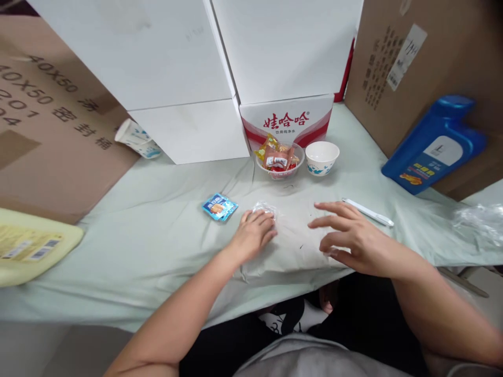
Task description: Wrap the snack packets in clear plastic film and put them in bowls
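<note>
While the cloth (157, 209) spreads beneath, my right hand (356, 238) hovers at right, fingers apart; my left hand (253, 233) bends down at left, pinching or not I cannot tell. Far stands the bowl (283, 175), left lie blue packets (220, 207), and plastic (264, 206) sits at my left fingertips.

- The left forearm (184, 303) slanted in from the near left.
- The left hand (254, 233) was palm down, fingers bent.
- The right forearm (440, 301) slanted in from the near right.
- The right hand (356, 238) had its fingers spread, pointing left.
</note>
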Demonstrator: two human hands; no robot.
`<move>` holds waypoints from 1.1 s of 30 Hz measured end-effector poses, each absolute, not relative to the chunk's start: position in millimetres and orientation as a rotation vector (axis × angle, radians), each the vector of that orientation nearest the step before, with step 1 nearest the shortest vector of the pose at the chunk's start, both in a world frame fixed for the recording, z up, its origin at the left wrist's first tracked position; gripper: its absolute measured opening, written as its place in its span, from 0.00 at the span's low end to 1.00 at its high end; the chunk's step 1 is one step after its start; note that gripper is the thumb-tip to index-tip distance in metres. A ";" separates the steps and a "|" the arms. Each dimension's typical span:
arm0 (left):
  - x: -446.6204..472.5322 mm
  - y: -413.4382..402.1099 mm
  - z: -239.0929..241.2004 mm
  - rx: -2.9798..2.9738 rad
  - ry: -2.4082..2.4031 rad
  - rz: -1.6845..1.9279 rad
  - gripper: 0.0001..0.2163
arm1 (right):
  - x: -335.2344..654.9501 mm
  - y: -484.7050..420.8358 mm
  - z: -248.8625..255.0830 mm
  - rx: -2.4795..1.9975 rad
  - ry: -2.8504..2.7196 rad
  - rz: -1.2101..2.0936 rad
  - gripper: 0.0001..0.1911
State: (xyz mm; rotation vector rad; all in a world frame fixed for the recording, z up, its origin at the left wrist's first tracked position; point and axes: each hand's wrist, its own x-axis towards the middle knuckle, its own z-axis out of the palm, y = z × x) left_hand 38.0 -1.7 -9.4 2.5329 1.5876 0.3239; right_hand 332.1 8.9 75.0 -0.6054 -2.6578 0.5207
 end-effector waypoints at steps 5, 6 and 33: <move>32.5 8.0 -7.7 2.485 1.855 0.485 0.10 | 319.4 -1.1 60.3 -0.533 -2.900 0.539 0.10; 36.8 5.6 -8.6 2.524 1.845 0.526 0.10 | 315.8 -1.4 55.7 -0.535 -2.932 0.546 0.10; 80.7 -39.2 -5.4 1.664 0.604 0.421 0.24 | 277.6 47.6 0.5 -1.427 -2.707 0.205 0.17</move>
